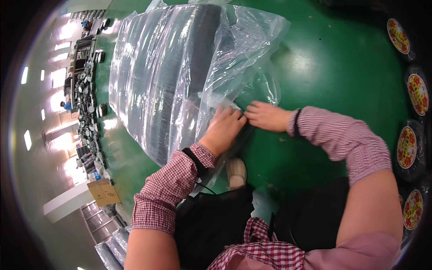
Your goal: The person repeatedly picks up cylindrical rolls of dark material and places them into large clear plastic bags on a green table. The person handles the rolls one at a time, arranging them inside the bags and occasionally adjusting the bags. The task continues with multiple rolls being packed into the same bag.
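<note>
A large clear plastic bag (249, 37) lies over a row of dark, rounded, tyre-like rings (204, 44) on the floor before me. My left hand (224, 130) grips the loose plastic near the bag's open end, with its fingers curled over the film. Close beside it, almost touching, my right hand (266, 116) pinches the same gathered edge; its fingertips are partly hidden. A whitish patch (219, 101), perhaps a label or a fold, shows through the film just beyond my fingers. Checked sleeve covers are on both forearms.
Wrapped dark rolls with round printed labels (417, 94) line the right side. Across the green floor (324, 84), stacked dark goods (87, 98) run along the left. A cardboard box (104, 192) stands at lower left. A person in blue (67, 105) is far off. My shoe (236, 170) is near the bag.
</note>
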Demonstrator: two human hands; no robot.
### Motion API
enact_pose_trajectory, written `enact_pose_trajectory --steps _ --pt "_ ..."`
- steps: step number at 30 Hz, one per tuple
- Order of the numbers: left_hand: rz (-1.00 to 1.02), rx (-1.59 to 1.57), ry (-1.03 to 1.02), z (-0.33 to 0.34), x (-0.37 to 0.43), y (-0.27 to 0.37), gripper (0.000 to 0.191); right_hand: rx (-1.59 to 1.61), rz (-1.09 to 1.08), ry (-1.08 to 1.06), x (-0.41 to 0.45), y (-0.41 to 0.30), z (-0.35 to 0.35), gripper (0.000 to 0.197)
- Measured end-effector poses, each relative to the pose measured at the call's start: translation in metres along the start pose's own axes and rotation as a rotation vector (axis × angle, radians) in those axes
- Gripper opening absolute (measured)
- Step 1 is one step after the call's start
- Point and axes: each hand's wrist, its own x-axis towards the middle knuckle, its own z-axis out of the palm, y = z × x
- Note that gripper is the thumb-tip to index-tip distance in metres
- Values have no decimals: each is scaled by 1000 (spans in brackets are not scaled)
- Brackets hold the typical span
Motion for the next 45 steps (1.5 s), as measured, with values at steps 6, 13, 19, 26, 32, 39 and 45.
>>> enact_pose_trajectory --steps 6,13,19,26,32,39,45 --pt "4 72 8 -8 18 -1 55 362 150 -237 -1 -45 66 18" --pt "-64 358 -5 92 -30 -9 26 209 -135 -398 47 -108 128 14" --pt "207 398 -345 92 15 -25 41 351 193 -69 -35 -87 54 17" --pt "599 92 -457 25 89 64 36 28 1256 -162 -243 -198 -250 24" --pt "662 -277 -397 -56 157 147 18 -812 2326 851 -235 -512 -317 31" --pt "1073 -473 -315 8 182 217 17 -1287 3484 1445 -195 -811 -118 70" --pt "1202 -490 -588 48 159 263 17 -1124 3059 1696 -276 -797 -90 116"
